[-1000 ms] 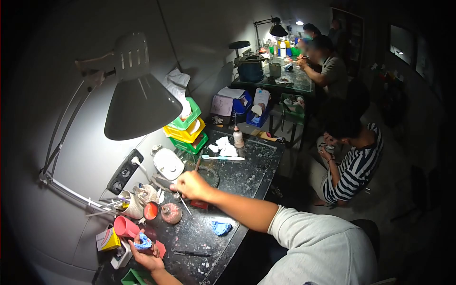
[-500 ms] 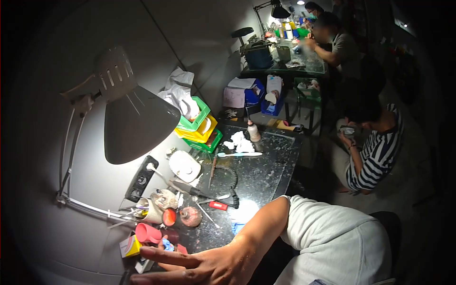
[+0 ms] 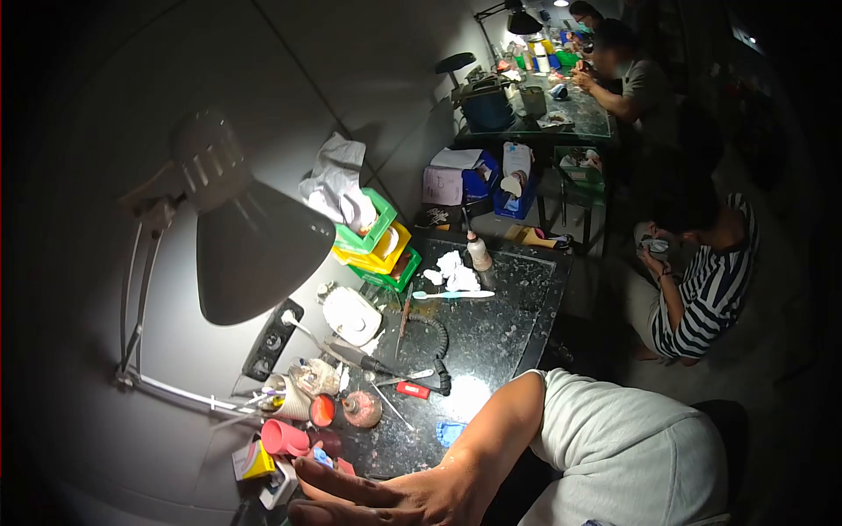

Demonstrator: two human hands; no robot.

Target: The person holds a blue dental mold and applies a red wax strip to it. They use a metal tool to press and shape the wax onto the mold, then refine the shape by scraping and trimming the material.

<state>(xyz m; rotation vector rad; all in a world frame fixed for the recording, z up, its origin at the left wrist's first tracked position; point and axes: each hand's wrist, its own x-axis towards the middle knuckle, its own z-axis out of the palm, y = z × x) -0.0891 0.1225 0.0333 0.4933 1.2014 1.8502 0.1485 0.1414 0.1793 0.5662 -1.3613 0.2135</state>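
Small blue piece (image 3: 321,456) sits at the near-left corner of the dark worktop (image 3: 500,324), right beside a red block (image 3: 343,467) — and the right hand (image 3: 395,498) is just short of it. The fingers (image 3: 338,479) are spread wide and flat, gripping nothing, their tips pointing left, close under the blue piece, not touching it as far as can be told. The left hand is out of sight. A pink cup (image 3: 283,436) lies on its side just beyond, with a yellow box (image 3: 253,459) next to it (there's print on it, but too small to read). Further out — a second blue piece (image 3: 451,431) in the lamp's bright patch, a toothbrush (image 3: 452,295), stacked green and yellow bins (image 3: 377,241). The desk lamp (image 3: 254,250) hangs over it all.
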